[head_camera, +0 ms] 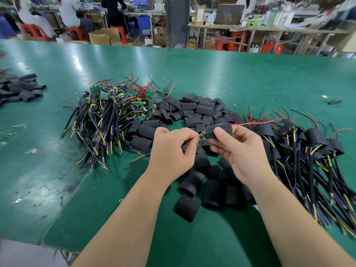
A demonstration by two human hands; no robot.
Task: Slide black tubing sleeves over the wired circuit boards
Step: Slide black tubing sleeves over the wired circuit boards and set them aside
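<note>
Where the hands meet: above the loose sleeves (194, 182) near the middle of the desk (240, 74), a little toward its near edge; both bare forearms come in from that edge.
Held sleeve (217, 130): a short black tube, lying roughly level between the two hands and lifted off the desk.
Left hand (173, 151): back toward the camera, fingers curled, thumb and forefinger pinching the yellow and purple wires (200, 135) right at the held sleeve's left mouth.
Right hand (239, 151): palm turned toward the camera, thumb upright on the tube's near face, the other fingers curled beneath and behind it, gripping it.
Circuit board: mostly hidden inside the held sleeve; a small blue bit at the left mouth may be its end, too small to be sure.
Red lead (256, 123): runs out of the tube's right end toward the right edge.
Bare boards (115, 106): green boards with black, yellow, purple and red wires, heaped left of the desk's middle.
Loose sleeves: spread from the middle of the desk toward the near edge, under and around both hands.
Sleeved pile (312, 143): by the right edge, cables trailing toward the near right corner.
Second heap (19, 89): black tubes at the left edge.
Stray tube (335, 102): alone near the right edge.
Beyond the far edge: seated people, red stools (223, 44) and cardboard boxes (104, 36), all blurred.
</note>
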